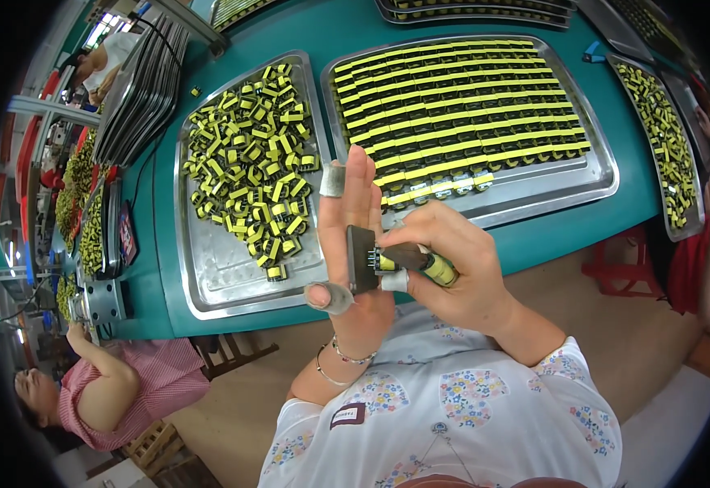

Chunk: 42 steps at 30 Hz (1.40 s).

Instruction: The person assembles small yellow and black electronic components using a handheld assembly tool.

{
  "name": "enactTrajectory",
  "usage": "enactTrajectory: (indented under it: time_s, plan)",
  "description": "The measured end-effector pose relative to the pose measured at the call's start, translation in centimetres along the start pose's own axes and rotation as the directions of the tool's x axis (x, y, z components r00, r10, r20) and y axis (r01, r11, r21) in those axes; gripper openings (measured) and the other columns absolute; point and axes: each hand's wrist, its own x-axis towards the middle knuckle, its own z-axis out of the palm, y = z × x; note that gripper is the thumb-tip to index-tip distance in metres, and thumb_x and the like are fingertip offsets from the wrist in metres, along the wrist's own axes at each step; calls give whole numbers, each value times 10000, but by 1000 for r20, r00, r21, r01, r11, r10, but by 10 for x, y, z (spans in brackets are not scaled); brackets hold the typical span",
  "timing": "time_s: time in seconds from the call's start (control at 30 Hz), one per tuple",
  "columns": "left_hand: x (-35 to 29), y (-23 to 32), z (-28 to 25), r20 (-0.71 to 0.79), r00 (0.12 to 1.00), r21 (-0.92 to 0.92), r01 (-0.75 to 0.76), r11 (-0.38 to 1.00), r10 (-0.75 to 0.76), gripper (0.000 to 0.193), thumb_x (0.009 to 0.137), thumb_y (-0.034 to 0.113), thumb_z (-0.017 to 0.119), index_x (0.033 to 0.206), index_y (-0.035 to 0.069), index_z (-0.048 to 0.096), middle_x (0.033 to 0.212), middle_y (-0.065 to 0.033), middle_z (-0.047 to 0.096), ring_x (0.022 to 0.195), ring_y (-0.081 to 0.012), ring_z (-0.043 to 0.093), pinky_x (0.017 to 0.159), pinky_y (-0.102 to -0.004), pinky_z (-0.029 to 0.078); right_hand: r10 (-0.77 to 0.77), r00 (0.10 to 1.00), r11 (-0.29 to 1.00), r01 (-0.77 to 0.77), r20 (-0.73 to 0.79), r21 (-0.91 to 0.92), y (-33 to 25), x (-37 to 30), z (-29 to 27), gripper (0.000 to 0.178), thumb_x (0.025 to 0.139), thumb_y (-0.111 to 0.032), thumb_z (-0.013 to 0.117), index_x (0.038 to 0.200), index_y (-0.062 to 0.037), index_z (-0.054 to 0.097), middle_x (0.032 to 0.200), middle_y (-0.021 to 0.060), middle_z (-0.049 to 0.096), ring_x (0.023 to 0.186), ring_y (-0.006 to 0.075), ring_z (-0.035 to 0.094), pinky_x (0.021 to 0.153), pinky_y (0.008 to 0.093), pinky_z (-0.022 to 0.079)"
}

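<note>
Raised over the table's front edge, my left hand (351,220) has its fingers stretched up, with pale cots on some fingers. A dark, flat rectangular block (361,259) rests upright against its palm, held there. Beside the block, a small yellow-and-black transformer (383,260) points its metal pins toward it. My right hand (460,256) closes around a tool with a dark, blade-like tip and a yellow-green handle (438,270). The tool's tip overlaps the transformer. My right fingers partly hide the transformer, so I cannot tell which fingers grip it.
Loose transformers lie heaped in the left metal tray (200,285); the right metal tray (517,195) holds them in neat rows. Stacked trays (139,98) stand at far left. Another filled tray (688,224) sits at right near a person's hands. A person in pink (127,382) sits at left.
</note>
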Motion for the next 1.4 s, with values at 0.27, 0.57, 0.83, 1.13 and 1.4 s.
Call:
enactTrajectory:
  time_s: [0.27, 0.57, 0.83, 1.13, 1.4]
  plan:
    - [-7, -2, 1, 36, 993, 17, 115, 993, -116, 1161, 722, 869, 297, 1476, 20, 52, 1516, -228, 163, 1407, -358, 178, 1148, -474, 108, -32, 997, 998, 35, 64, -44, 6, 3, -8, 374, 550, 37, 640, 912, -49, 667, 800, 64, 605, 721, 216, 559, 652, 304, 446]
    - [-6, 13, 25, -107, 989, 211, 122, 970, -101, 1246, 651, 922, 305, 1480, 23, 62, 1510, -236, 177, 1407, -353, 181, 1144, -485, 104, -61, 998, 998, 61, 21, -11, 9, -5, -3, 362, 545, 46, 589, 885, -54, 665, 776, 51, 599, 693, 210, 529, 659, 296, 421]
    - [-11, 1, -5, 93, 982, 173, 149, 974, -167, 1046, 787, 818, 295, 1449, 15, 186, 1458, -245, 288, 1376, -324, 265, 1130, -436, 187, -60, 995, 997, 64, 80, -52, 12, -4, -7, 393, 550, 32, 611, 925, -63, 675, 806, 34, 604, 697, 204, 537, 672, 309, 423]
    - [-14, 4, -23, 332, 820, 2, 494, 869, -467, 713, 967, 530, 358, 1422, -3, 226, 1339, -160, 443, 1149, -180, 492, 928, -288, 416, -431, 876, 789, 482, 215, -381, 16, -2, -20, 259, 639, -116, 665, 895, -149, 687, 847, -25, 572, 730, 130, 537, 731, 344, 426]
    - [-13, 5, -27, 171, 952, 308, 191, 932, -252, 495, 1010, 367, 348, 1302, -28, 415, 1097, -114, 620, 706, -95, 544, 639, -227, 458, -456, 872, 822, 489, 176, -293, 11, -8, -28, 281, 615, -91, 675, 895, -72, 694, 798, 7, 562, 679, 165, 533, 639, 308, 435]
